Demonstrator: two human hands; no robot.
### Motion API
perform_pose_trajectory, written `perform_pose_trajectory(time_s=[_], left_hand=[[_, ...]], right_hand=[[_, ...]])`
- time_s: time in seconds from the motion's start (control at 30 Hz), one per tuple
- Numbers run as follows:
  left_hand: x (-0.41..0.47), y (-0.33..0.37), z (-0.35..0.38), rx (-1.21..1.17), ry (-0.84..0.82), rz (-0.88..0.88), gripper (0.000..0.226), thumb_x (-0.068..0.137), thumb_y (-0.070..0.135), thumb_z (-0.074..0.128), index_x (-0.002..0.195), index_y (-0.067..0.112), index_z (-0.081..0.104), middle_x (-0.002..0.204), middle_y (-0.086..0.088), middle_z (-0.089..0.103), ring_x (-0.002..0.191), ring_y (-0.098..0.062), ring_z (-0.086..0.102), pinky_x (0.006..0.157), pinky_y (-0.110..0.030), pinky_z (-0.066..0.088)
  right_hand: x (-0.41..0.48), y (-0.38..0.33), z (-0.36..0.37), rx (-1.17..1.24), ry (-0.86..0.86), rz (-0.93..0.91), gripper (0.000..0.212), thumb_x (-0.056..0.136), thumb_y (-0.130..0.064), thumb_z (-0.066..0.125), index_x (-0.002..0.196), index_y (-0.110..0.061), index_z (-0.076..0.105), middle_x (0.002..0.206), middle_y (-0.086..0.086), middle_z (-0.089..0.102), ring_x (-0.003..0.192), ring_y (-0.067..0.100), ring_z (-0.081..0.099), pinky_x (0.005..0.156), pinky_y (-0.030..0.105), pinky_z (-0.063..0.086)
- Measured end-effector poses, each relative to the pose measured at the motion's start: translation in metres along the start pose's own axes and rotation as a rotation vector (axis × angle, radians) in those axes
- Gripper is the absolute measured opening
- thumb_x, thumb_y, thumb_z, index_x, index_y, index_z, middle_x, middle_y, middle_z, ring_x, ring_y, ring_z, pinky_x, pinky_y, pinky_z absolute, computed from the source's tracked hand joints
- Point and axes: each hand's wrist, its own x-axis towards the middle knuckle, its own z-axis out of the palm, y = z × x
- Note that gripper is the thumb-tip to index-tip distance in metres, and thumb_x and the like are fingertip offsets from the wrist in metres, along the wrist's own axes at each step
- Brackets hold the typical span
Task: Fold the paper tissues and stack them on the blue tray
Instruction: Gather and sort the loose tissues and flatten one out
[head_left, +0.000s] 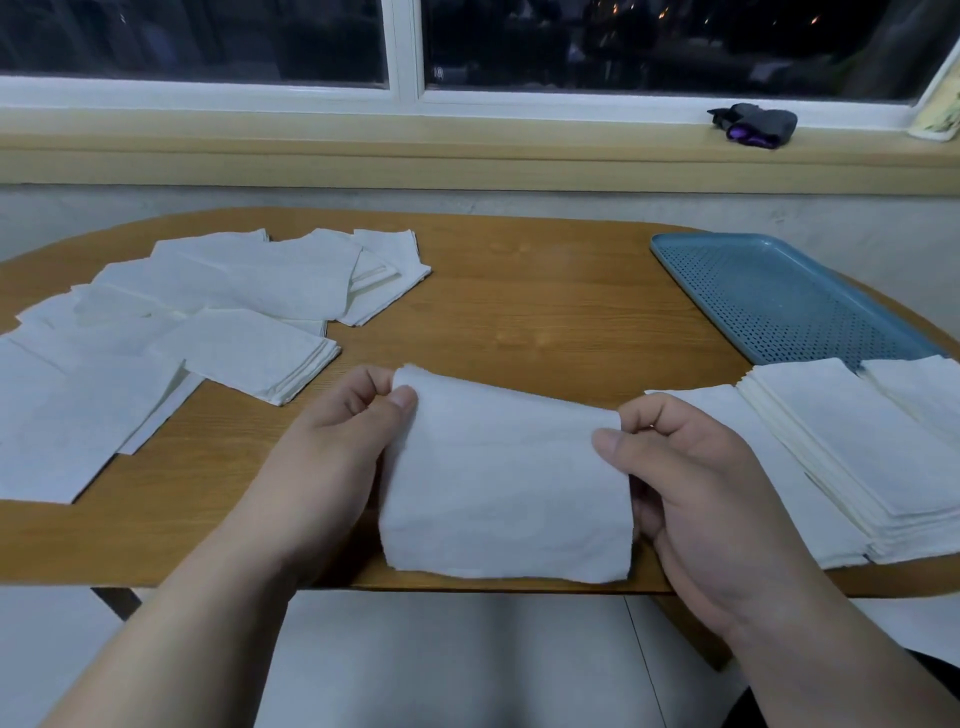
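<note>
I hold one white paper tissue (504, 488) over the near edge of the wooden table (545, 322). My left hand (332, 452) pinches its upper left corner between thumb and fingers. My right hand (691, 493) pinches its upper right corner the same way. The tissue hangs down from both pinches toward the table edge. A blue perforated tray (779, 296) lies at the far right of the table. A stack of folded tissues (872, 462) sits just in front of the tray, right of my right hand.
Several unfolded and loosely piled tissues (208, 312) cover the left part of the table. A dark cloth bundle (753, 124) lies on the window sill at the back right. Bare wood shows between the pile and the tray.
</note>
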Motion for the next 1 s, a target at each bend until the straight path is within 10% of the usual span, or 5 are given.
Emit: perform_pose_trajectory(time_s=[0.47,0.6,0.7,0.8,1.0], left_hand=[[-0.003,0.006,-0.022,0.022,-0.261,0.177,0.038,0.066,0.025,0.077,0.099,0.006,0.077,0.106,-0.023,0.072,0.099,-0.046,0.066,0.086,-0.050,0.053],[-0.002,0.008,-0.029,0.007,-0.242,0.244,0.027,0.062,0.023,0.060,0.074,0.004,0.076,0.082,-0.025,0.059,0.073,-0.043,0.045,0.061,-0.037,0.036],[-0.003,0.009,-0.026,0.048,-0.173,0.253,0.033,0.069,0.033,0.057,0.074,0.007,0.078,0.082,-0.038,0.049,0.070,-0.037,0.047,0.058,-0.031,0.039],[-0.003,0.009,-0.020,0.190,-0.124,0.208,0.020,0.064,0.032,0.074,0.074,0.015,0.079,0.079,-0.012,0.071,0.069,-0.012,0.063,0.058,-0.016,0.049],[-0.002,0.009,-0.020,0.328,-0.130,0.056,0.020,0.062,0.020,0.077,0.082,0.019,0.080,0.085,-0.027,0.069,0.069,-0.024,0.066,0.063,-0.025,0.056]], right_hand=[[-0.002,-0.005,-0.008,-0.101,-0.038,-0.318,0.028,0.087,-0.002,0.058,0.084,-0.021,0.079,0.070,0.002,0.067,0.056,0.020,0.050,0.053,0.031,0.040],[-0.005,-0.005,-0.013,-0.179,-0.117,-0.452,0.036,0.080,0.007,0.049,0.072,-0.018,0.075,0.080,-0.003,0.065,0.070,0.021,0.055,0.061,0.025,0.042],[-0.007,-0.005,-0.016,-0.254,-0.155,-0.452,0.022,0.080,-0.012,0.053,0.075,-0.018,0.074,0.085,0.001,0.066,0.067,0.024,0.055,0.062,0.028,0.044],[-0.008,-0.004,-0.010,-0.399,-0.058,-0.443,0.015,0.083,-0.015,0.066,0.069,-0.020,0.068,0.079,-0.001,0.065,0.063,0.020,0.055,0.058,0.028,0.045],[-0.004,0.002,-0.004,-0.427,0.056,-0.183,0.030,0.086,-0.001,0.067,0.080,-0.031,0.069,0.052,0.002,0.047,0.050,0.013,0.039,0.047,0.018,0.035]])
